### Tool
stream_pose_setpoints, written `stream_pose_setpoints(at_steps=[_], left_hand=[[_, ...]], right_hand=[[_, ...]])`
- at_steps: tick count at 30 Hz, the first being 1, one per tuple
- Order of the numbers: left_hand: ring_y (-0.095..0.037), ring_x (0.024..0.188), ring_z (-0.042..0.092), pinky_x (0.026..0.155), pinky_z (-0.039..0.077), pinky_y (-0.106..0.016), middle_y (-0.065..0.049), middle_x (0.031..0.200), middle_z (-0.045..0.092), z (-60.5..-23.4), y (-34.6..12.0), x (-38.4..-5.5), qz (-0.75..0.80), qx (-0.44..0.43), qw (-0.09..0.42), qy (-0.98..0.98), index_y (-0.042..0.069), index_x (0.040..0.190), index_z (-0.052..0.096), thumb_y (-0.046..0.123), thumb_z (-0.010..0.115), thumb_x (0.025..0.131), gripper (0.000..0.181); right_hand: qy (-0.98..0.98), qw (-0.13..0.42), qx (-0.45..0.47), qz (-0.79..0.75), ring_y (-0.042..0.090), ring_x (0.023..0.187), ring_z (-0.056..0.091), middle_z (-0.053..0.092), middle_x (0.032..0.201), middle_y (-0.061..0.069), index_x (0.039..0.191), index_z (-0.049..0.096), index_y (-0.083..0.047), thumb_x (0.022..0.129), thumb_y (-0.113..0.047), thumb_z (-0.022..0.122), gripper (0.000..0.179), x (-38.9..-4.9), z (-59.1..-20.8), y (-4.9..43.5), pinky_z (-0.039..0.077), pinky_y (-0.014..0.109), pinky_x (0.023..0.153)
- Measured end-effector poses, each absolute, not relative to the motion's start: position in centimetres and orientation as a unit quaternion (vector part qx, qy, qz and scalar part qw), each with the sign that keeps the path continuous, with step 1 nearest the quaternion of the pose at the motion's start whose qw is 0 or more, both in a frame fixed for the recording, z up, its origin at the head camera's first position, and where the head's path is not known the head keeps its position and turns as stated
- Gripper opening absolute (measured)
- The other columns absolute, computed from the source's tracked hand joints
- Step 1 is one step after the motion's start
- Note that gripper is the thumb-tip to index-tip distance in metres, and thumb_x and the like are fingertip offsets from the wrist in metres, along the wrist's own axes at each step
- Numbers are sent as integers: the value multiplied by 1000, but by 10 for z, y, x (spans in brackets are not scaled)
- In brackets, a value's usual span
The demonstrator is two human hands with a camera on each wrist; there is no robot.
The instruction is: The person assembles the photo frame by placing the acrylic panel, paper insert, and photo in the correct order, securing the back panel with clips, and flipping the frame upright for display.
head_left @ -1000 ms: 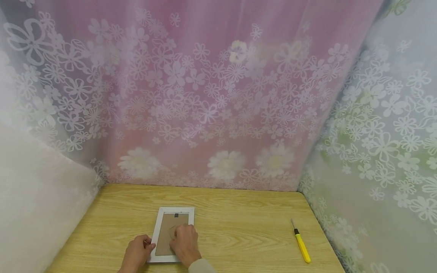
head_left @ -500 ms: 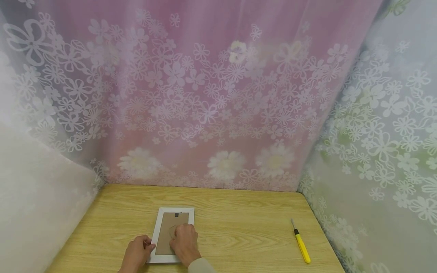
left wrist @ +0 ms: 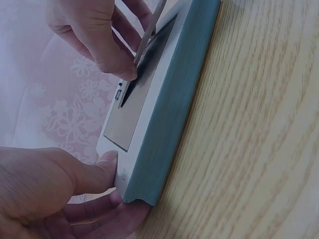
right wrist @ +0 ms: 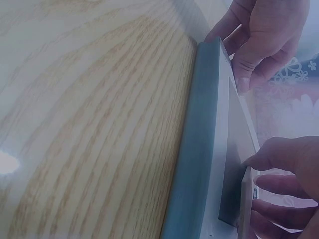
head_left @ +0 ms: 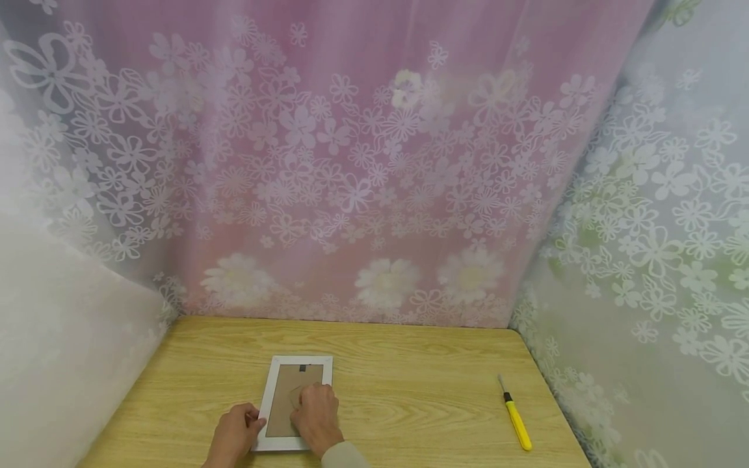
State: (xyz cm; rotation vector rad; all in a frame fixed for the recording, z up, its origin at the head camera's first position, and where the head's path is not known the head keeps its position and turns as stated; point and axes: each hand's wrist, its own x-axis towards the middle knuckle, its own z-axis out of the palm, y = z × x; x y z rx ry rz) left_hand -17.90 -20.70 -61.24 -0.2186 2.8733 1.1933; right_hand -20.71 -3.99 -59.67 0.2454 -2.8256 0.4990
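A white picture frame point(head_left: 271, 390) lies face down on the wood-grain table, its brown backing board point(head_left: 283, 416) up. Its side looks blue-green in both wrist views. My left hand point(head_left: 233, 430) grips the frame's near left corner, thumb on top and fingers beneath, as the left wrist view shows. Over the backing, my right hand point(head_left: 318, 416) pinches a thin flat stand leg point(right wrist: 245, 204) that is tilted up from the board. A small dark tab point(head_left: 302, 368) sits at the backing's far end. The right hand covers part of the backing in the head view.
A screwdriver point(head_left: 516, 419) with a yellow handle lies at the right of the table point(head_left: 409, 383), its tip pointing away. Floral curtains point(head_left: 374, 195) hang behind and on both sides, close along the table's edges.
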Motion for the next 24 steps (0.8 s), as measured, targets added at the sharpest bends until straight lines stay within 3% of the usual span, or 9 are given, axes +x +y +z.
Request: stream_pose_setpoints(at_steps=[12, 24], left_hand=[[-15, 66, 53, 60, 43, -31, -1, 71, 62, -615, -209, -180, 380, -65, 7, 923, 1, 86, 68, 9, 76, 88, 11], [-15, 66, 53, 60, 43, -31, -1, 72, 62, -614, -208, -179, 381, -65, 10, 922, 1, 87, 68, 8, 76, 88, 11]], right_hand=[[-974, 129, 84, 168, 7, 61, 36, 41, 58, -9, 44, 50, -18, 65, -9, 82, 39, -209, -598, -40, 36, 23, 49], [-979, 117, 76, 150, 9, 62, 48, 50, 60, -6, 47, 56, -19, 65, -13, 83, 33, -209, -598, -40, 44, 27, 52]])
